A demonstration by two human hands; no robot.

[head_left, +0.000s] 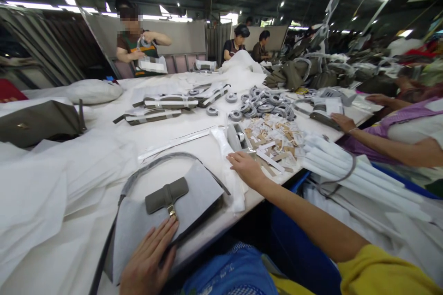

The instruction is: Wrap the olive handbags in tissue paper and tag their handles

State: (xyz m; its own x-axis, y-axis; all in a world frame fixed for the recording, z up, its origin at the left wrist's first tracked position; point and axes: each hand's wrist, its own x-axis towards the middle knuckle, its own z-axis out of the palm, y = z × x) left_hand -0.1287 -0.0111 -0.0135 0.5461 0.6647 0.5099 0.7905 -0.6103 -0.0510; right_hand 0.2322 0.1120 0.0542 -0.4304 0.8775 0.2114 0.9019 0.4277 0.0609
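Note:
A handbag lies in front of me with white tissue paper (202, 189) over its body. Its olive-grey flap tab (166, 195) with a gold clasp (171, 210) shows on top of the paper. The wrapped strap (155, 162) arches away behind it. My left hand (152, 253) rests flat on the near side of the bag, fingers stretched out and their tips at the clasp. To the right, my right hand (245, 169) reaches to a stack of clear plastic bags (232, 193), its fingers extended onto them beside a small grey box (238, 136). Neither hand grips anything visible.
Sheets of white paper (31, 193) cover the left side, near an olive bag (38, 122). Rolled grey straps (266, 103) and loose tags (273, 138) are piled beyond my right hand. A co-worker's arm (384, 143) is at the right; other people work across the table.

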